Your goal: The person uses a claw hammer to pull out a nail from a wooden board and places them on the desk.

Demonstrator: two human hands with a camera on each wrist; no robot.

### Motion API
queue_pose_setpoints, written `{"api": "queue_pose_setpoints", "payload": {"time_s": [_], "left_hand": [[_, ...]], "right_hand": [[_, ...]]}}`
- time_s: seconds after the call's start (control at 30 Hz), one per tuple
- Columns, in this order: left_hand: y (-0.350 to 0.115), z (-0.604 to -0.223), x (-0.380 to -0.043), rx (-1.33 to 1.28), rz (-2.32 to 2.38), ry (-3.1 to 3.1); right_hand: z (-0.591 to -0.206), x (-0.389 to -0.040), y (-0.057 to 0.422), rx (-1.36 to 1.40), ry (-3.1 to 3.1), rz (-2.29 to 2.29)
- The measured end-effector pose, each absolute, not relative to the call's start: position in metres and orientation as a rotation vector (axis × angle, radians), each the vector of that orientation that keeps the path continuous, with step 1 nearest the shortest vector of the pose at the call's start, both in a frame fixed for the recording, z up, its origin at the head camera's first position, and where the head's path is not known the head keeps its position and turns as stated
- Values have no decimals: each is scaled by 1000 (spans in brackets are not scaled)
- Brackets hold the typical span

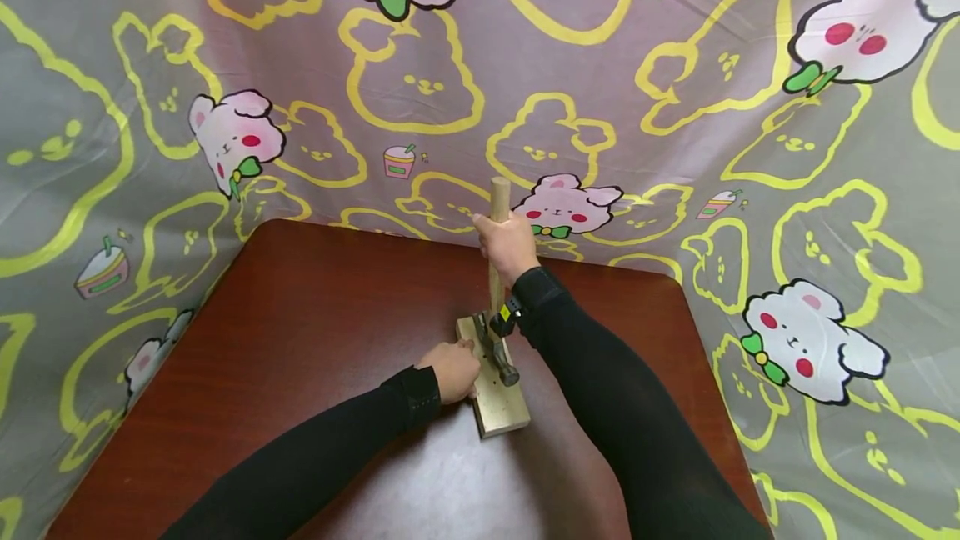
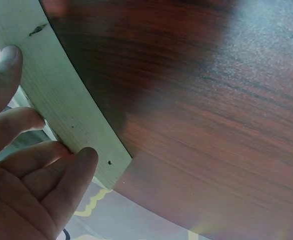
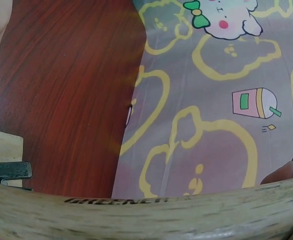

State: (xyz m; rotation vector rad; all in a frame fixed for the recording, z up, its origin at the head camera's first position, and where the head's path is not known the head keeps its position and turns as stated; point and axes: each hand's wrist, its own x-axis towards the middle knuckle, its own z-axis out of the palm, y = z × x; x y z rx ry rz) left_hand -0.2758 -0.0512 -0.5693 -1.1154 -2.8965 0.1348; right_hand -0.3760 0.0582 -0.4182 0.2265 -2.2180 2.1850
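A claw hammer (image 1: 497, 290) stands with its wooden handle upright and its metal head on the top of a pale wooden board (image 1: 502, 413). My right hand (image 1: 510, 247) grips the handle near its upper end. On the board's left edge, my left hand (image 1: 454, 370) holds it with bent fingers. The left wrist view shows the thumb and fingertips against the board's side (image 2: 71, 95), which has small holes. In the right wrist view the hammer's handle (image 3: 136, 216) crosses the bottom, with the board's end (image 3: 5, 142) at left. Whether the claw hooks a nail cannot be told.
A reddish-brown table (image 1: 330, 307) lies under the board. Grey cloth (image 1: 427, 48) with cartoon animals and yellow outlines hangs round its back and sides.
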Motion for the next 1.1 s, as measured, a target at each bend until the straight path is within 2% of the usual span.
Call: {"api": "queue_pose_setpoints", "payload": {"time_s": [0.53,0.83,1.1], "left_hand": [[-50,-566,-276,-1099,120,-2900],[-46,-555,-290,-1096,113,-2920],[-48,-563,-283,-1106,88,-2930]], "right_hand": [[-417,-372,63,263,-2239,2118],[-408,-379,69,321,-2220,2097],[-416,-369,71,300,-2237,2108]]}}
